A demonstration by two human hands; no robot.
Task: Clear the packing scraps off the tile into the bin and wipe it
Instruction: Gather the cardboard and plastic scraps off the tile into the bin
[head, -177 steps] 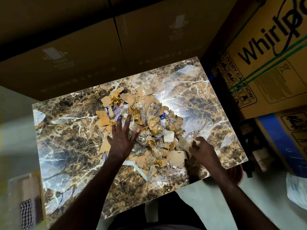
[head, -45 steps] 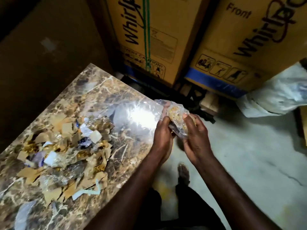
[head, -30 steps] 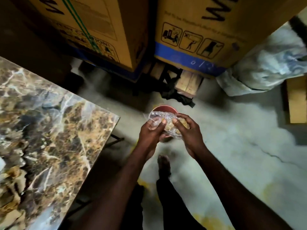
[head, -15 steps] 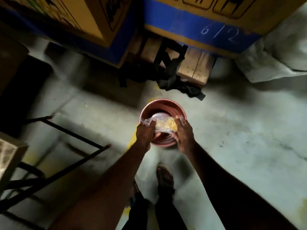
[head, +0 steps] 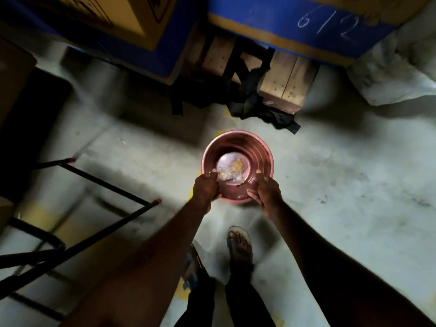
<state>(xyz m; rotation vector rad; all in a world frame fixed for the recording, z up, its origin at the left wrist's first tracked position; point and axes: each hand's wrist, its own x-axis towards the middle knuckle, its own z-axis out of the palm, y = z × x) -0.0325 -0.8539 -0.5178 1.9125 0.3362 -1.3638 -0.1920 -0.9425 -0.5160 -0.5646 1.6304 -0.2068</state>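
Observation:
A round reddish-brown bin (head: 264,154) stands on the grey floor in front of my feet. A wad of clear plastic and yellow-brown packing scraps (head: 231,171) lies at the bottom of it. Over the bin's near rim, to the left of the wad, hovers my left hand (head: 204,188), fingers loosely curled with nothing in them. My right hand (head: 267,190) hangs over the rim on the right with relaxed fingers, holding nothing. The tile is out of view.
Black metal stand legs (head: 99,182) cross the floor at the left. Large blue-and-yellow cardboard boxes (head: 283,22) sit on wooden blocks (head: 285,83) behind the bin, with black straps (head: 257,100) trailing down. A white sack (head: 396,74) lies at the right.
I carried the wad from the tile over to the bin with both hands. It has left my hands and dropped to the bin's bottom, and my hands have parted.

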